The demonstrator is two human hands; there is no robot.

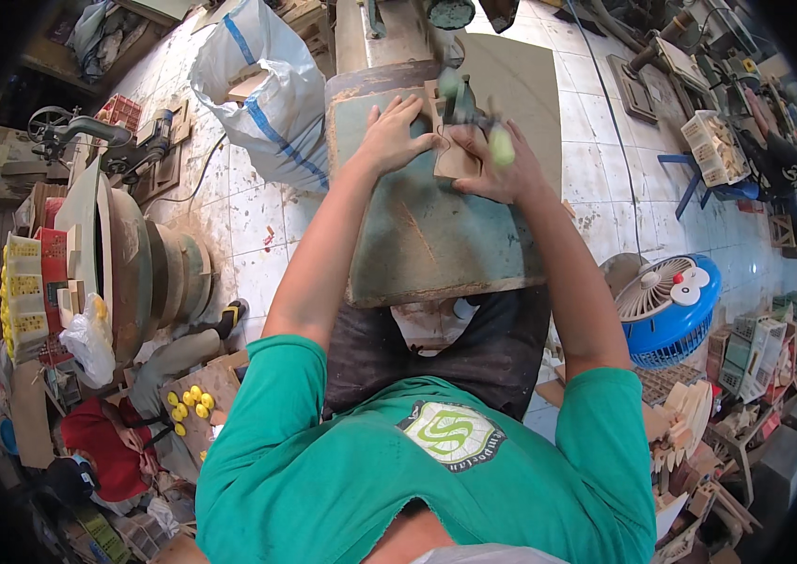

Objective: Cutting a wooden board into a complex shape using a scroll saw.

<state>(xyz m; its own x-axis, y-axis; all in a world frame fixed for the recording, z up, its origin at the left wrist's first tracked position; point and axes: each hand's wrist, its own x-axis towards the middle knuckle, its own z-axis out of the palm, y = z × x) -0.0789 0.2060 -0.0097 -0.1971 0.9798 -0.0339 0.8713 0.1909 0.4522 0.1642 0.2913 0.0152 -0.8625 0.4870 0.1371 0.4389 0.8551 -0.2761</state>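
A saw-like machine with a worn grey-green table (417,235) stands in front of me. A small light wooden piece (451,162) lies on it beside the machine's working part (447,89), whose detail is too small to make out. My left hand (394,132) lies with fingers spread on the table left of the wood, its thumb tip at the piece's edge. My right hand (497,167) grips the wood from the right, thumb and fingers around its end. A blurred pale-green object (501,143) hangs over my right hand, partly hiding it.
A white sack (267,122) stands left of the table; a round machine (159,263) with crates sits farther left. A blue fan (671,315) is at my right, among crates and wood scraps (685,423). A person in red (102,432) is low at the left.
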